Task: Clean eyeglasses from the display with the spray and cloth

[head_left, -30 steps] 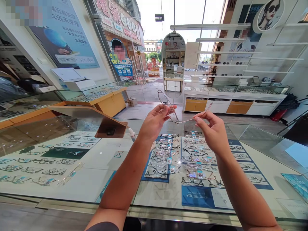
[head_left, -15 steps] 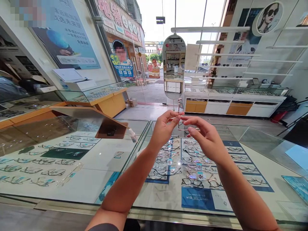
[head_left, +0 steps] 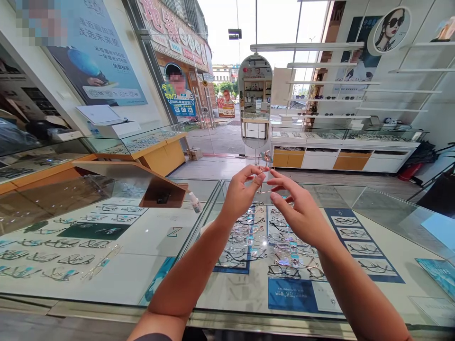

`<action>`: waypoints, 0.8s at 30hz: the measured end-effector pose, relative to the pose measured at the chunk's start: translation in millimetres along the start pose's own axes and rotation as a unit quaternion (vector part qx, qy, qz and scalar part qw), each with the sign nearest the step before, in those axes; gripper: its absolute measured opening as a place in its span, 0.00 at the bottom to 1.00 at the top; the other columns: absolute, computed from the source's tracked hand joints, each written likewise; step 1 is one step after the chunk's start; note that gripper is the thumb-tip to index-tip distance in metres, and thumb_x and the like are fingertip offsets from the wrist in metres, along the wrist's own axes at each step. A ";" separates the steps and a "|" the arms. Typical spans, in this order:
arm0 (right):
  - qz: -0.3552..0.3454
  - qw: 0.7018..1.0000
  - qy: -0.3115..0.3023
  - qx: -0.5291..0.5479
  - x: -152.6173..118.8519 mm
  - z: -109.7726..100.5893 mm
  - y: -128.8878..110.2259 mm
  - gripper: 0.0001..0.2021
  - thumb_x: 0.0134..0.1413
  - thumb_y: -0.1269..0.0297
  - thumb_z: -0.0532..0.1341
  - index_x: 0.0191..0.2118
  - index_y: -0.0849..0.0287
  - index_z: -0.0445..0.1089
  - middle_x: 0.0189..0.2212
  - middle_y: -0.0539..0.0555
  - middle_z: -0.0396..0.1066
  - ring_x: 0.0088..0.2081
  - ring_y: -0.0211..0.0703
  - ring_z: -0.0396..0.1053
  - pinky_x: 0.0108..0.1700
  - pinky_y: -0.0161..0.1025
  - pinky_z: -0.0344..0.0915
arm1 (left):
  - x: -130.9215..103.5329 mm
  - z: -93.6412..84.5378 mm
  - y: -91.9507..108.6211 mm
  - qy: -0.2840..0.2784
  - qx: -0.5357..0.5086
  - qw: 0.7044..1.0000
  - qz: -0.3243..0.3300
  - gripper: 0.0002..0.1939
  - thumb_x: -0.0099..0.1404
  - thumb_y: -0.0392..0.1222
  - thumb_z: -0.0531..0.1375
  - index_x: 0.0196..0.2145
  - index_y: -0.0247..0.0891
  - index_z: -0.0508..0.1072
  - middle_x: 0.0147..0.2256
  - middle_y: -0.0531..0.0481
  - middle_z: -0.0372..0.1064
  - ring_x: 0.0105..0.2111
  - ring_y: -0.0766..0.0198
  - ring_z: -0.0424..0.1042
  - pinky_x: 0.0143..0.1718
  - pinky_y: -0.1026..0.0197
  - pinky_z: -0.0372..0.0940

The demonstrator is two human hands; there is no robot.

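Beyond your left hand [head_left: 243, 192] and your right hand [head_left: 295, 203], a grey floor [head_left: 222, 166] runs up to a tall glass front [head_left: 222, 45], with bright daylight and a street [head_left: 225, 137] outside. A mirror [head_left: 255, 102] with rounded ends stands upright just above your hands in view. Past your right hand, a low white cabinet [head_left: 318, 158] has two orange sections under its glass case, and white shelves [head_left: 309, 47] run above it. Well to the left of your left hand, a blue poster [head_left: 106, 52] covers a slanting white wall [head_left: 137, 111] behind an orange counter [head_left: 165, 154]. Beneath your hands spreads a glass-topped counter [head_left: 133, 272].
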State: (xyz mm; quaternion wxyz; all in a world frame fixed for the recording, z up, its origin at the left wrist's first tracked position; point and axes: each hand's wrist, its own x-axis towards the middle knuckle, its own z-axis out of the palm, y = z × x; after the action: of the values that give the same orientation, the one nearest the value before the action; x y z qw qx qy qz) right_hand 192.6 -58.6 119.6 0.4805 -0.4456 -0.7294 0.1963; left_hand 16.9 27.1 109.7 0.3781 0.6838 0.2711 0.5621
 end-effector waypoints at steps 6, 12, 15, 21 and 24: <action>-0.017 0.996 0.082 -0.032 5.2 -8.6 8.5 0.19 0.72 0.57 0.61 0.64 0.50 0.72 0.78 0.59 0.56 0.58 0.55 0.76 0.49 0.53 0.78 | -1.3 -4.1 0.8 -0.005 0.000 1.000 -0.021 0.15 0.72 0.57 0.67 0.37 0.42 0.77 0.44 0.45 0.81 0.50 0.54 0.76 0.60 0.52 0.64; -0.038 0.993 0.108 0.040 9.8 -14.7 13.9 0.20 0.71 0.59 0.61 0.65 0.46 0.70 0.76 0.56 0.59 0.59 0.54 0.76 0.51 0.52 0.77 | -1.3 -8.4 1.3 -0.029 -0.008 0.999 -0.035 0.15 0.73 0.56 0.66 0.37 0.42 0.77 0.44 0.46 0.82 0.49 0.54 0.75 0.58 0.51 0.64; -0.041 0.992 0.083 0.083 11.2 -11.0 15.9 0.21 0.69 0.60 0.63 0.65 0.46 0.71 0.76 0.56 0.58 0.56 0.52 0.78 0.51 0.51 0.78 | -1.2 -6.0 0.9 -0.035 -0.037 0.998 -0.043 0.16 0.73 0.57 0.67 0.37 0.42 0.74 0.47 0.45 0.83 0.51 0.54 0.76 0.59 0.50 0.64; -0.092 0.991 0.092 0.019 13.5 0.3 18.6 0.24 0.65 0.67 0.63 0.65 0.46 0.70 0.74 0.57 0.61 0.54 0.52 0.79 0.51 0.54 0.79 | -1.9 0.5 -0.3 -0.049 -0.086 0.993 -0.063 0.18 0.70 0.58 0.69 0.36 0.41 0.73 0.46 0.45 0.82 0.48 0.55 0.76 0.56 0.51 0.65; -0.105 0.988 0.107 -0.038 14.2 2.6 19.2 0.25 0.64 0.68 0.62 0.65 0.46 0.70 0.74 0.56 0.62 0.58 0.57 0.77 0.53 0.57 0.79 | -1.6 1.7 -0.2 -0.052 -0.102 0.991 -0.068 0.18 0.69 0.58 0.70 0.36 0.41 0.73 0.44 0.46 0.81 0.48 0.56 0.76 0.54 0.53 0.66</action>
State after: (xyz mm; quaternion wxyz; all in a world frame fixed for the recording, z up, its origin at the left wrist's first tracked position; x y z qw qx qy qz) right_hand 197.2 -36.2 112.1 0.5564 -0.4034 -0.7233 0.0677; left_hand 18.2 25.6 108.5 0.4966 0.6499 0.2388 0.5235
